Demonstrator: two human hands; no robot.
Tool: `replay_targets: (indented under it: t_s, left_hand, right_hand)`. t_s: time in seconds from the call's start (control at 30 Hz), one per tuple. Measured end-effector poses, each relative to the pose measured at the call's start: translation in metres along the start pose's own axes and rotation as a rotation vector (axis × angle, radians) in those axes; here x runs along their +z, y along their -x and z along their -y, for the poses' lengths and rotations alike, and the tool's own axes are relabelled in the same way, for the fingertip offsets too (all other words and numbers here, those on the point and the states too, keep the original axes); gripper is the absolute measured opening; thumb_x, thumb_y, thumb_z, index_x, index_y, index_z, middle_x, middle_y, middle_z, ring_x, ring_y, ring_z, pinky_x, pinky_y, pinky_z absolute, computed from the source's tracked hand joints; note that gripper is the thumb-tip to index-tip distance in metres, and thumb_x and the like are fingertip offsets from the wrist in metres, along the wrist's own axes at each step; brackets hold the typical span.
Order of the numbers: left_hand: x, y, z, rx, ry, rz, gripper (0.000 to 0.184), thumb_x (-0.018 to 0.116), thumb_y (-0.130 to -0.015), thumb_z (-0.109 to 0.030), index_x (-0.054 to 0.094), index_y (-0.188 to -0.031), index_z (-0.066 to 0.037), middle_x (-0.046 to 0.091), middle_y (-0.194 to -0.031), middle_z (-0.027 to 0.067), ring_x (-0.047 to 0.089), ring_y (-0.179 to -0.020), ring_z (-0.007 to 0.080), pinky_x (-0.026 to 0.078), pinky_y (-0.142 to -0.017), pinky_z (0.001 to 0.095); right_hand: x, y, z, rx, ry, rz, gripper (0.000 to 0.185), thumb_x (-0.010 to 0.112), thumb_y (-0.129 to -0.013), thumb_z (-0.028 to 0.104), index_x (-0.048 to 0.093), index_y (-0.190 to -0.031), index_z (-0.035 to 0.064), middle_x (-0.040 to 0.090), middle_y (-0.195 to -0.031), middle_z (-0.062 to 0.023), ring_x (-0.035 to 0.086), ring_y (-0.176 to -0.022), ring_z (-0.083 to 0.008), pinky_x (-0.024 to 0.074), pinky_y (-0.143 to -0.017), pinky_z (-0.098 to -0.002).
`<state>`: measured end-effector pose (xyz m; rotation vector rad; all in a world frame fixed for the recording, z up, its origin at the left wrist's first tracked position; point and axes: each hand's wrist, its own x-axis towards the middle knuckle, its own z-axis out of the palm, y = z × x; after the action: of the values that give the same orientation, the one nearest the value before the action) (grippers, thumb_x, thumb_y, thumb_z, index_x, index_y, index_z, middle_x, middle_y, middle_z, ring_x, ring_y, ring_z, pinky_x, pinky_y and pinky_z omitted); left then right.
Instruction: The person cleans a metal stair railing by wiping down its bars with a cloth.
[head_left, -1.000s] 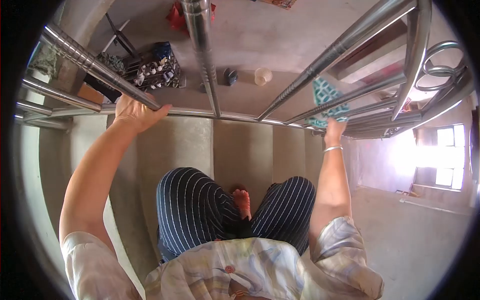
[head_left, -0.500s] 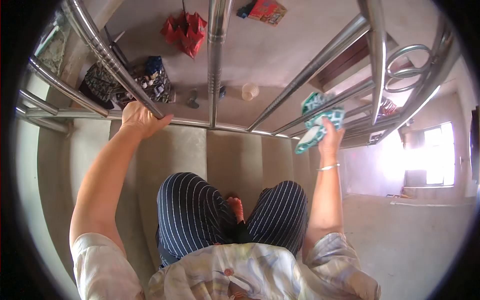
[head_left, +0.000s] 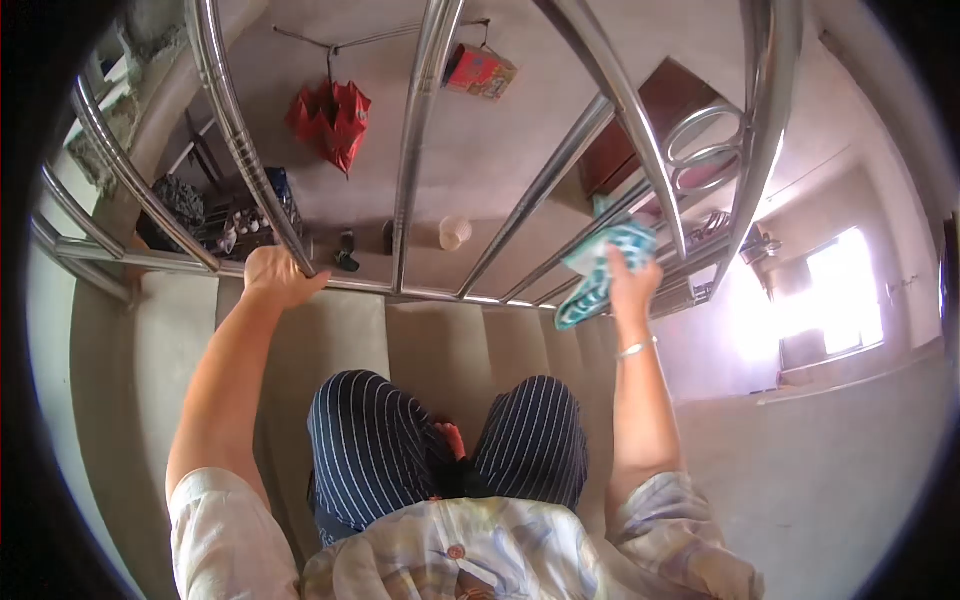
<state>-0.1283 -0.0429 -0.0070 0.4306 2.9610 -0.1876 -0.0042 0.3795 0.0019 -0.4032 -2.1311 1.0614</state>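
Note:
My left hand is closed around the foot of an upright metal bar of the stair railing, close to the bottom rail. On the right, my right hand grips a teal and white patterned cloth. The cloth lies against a slanting bar of the railing and partly covers it, with one end hanging below the hand. My right fingers are partly hidden by the cloth.
Concrete steps run beneath my knees. Beyond the railing hang a red umbrella and a red box. A pale basket and dark shoes stand on the floor below. A bright window is at the right.
My view has shifted, so the railing and background sit differently. My right hand and the cloth have moved slightly along the bar. My left hand keeps its hold on the upright bar.

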Motion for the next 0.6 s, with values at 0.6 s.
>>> replay_targets:
  t_s: [0.6]
  left_hand:
    - [0.01,-0.005,-0.009,0.004,-0.242,0.062,0.058,0.041,-0.078,-0.057,0.064,-0.097,-0.007,0.059,-0.106,0.0134,0.049,-0.107,0.0277,0.037,-0.091,0.0368]
  right_hand:
    - [-0.109,-0.125,-0.17,0.074,0.536,-0.035,0.028,0.055,-0.061,0.003,0.057,-0.089,-0.0011,0.059,-0.078,-0.0144,0.057,-0.074,-0.026,0.0439,-0.07,-0.0353]
